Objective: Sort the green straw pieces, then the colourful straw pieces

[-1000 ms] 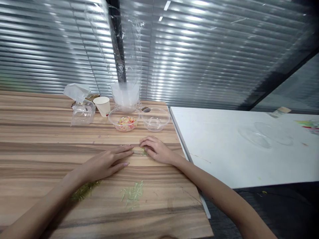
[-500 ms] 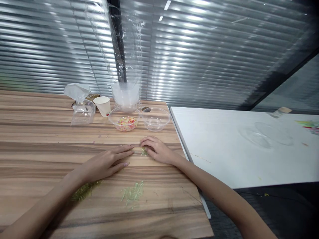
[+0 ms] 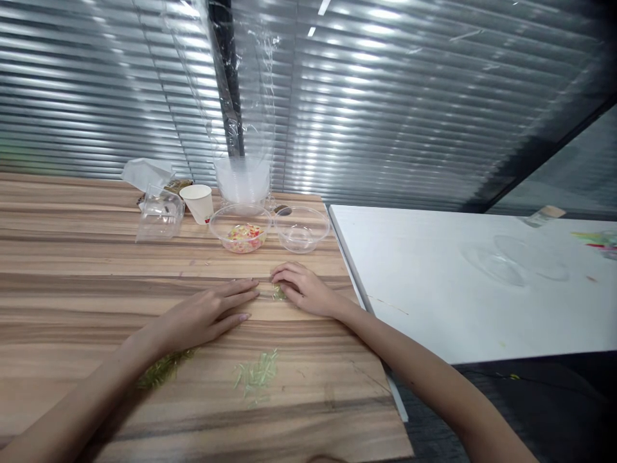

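My left hand (image 3: 208, 314) lies flat on the wooden table (image 3: 72, 270), fingers stretched out and pointing right. My right hand (image 3: 303, 289) rests just to its right, fingers curled down over a small cluster of thin green pieces (image 3: 278, 294). A loose pile of the same green pieces (image 3: 256, 373) lies nearer to me, and a darker green pile (image 3: 164, 368) sits beside my left forearm. Beyond the hands stand a clear bowl holding colourful bits (image 3: 241, 229) and an empty clear bowl (image 3: 301, 229).
At the back stand a paper cup (image 3: 200, 203), a clear plastic box (image 3: 160, 215), a crumpled white bag (image 3: 144, 173) and a stack of clear bowls in plastic wrap (image 3: 242, 180). A white table (image 3: 434, 276) with clear lids (image 3: 511, 260) adjoins on the right.
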A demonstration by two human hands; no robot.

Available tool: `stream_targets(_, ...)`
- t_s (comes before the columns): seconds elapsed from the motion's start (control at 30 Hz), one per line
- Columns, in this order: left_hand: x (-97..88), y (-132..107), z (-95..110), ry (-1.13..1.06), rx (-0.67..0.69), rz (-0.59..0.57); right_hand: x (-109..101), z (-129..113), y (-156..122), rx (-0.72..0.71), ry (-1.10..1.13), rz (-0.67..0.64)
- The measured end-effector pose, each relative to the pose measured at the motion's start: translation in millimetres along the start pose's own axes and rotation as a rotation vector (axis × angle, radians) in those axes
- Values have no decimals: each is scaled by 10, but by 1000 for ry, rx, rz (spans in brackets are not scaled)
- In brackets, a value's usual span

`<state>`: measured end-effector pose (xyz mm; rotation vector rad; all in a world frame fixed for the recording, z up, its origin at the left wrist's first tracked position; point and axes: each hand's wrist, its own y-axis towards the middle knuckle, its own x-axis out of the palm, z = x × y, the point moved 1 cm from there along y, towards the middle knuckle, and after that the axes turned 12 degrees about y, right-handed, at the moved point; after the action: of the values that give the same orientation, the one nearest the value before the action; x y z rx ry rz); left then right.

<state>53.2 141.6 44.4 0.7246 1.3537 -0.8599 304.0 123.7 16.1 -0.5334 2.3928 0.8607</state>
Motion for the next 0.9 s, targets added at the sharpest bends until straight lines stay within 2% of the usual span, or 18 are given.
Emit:
stream_targets(0.5,-8,3,15,-16,10,52,4,13,-1,-13,0,-2)
stream_targets(0.9,-12,3,22,-6,13,40,1,-1,-4,6,5,-7)
